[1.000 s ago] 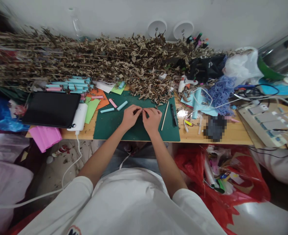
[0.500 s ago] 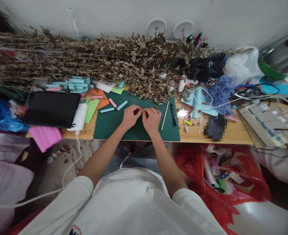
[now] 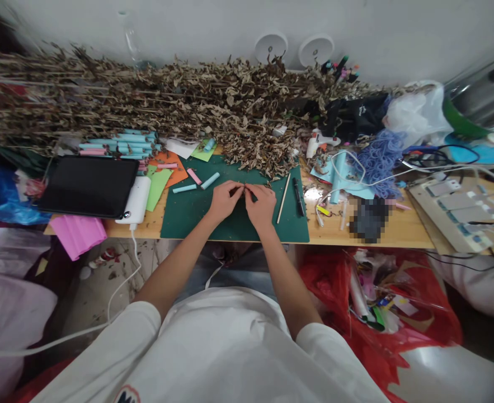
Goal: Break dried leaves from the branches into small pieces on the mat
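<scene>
The table [image 3: 406,232] looks like varnished wood, glossy in patches. Toward its back edge, dried leaves [image 3: 230,92] lie rough and crinkled. At the front edge, the green mat [image 3: 190,221] is smooth and matt; pink paper [image 3: 78,236] (softly creased) overhangs near the left front corner.

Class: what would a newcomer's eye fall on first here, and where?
First, probably, the mass of dried leafy stalks along the back of the wooden table. Next, the left hand and right hand, close together over the green cutting mat. Right of the mat, a tangle of blue-violet cord catches attention.
</scene>
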The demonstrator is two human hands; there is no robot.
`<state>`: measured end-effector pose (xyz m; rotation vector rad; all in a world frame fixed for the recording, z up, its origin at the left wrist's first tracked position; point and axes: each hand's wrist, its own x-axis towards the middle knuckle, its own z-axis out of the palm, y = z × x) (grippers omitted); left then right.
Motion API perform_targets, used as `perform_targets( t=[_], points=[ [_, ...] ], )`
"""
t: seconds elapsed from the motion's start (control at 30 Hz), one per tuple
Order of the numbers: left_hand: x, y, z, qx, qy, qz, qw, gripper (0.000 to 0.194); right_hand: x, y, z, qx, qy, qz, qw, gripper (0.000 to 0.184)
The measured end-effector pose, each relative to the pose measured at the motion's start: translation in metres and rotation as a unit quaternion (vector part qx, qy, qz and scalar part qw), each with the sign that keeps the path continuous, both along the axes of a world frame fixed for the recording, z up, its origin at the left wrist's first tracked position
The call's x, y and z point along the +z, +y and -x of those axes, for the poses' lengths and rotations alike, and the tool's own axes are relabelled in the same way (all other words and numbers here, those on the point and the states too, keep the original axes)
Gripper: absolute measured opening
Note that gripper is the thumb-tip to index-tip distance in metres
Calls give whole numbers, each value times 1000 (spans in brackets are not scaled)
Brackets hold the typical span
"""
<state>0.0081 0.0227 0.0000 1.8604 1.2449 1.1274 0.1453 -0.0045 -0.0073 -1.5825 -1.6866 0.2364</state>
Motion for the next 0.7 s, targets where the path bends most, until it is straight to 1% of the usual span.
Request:
perform_targets(
  t=[0.17, 0.47, 0.7],
  points=[
    [3, -1, 0, 1, 13, 6, 1000, 14, 0, 0, 0, 4, -1, 1, 1000, 25],
    [-1, 0, 0, 2, 17, 2, 1000, 11, 1, -2, 2, 1, -29, 15, 999, 21],
    [0, -1, -1, 3, 0, 4, 1000, 12, 2, -1, 0, -26, -5, 16, 1000, 18]
  ],
)
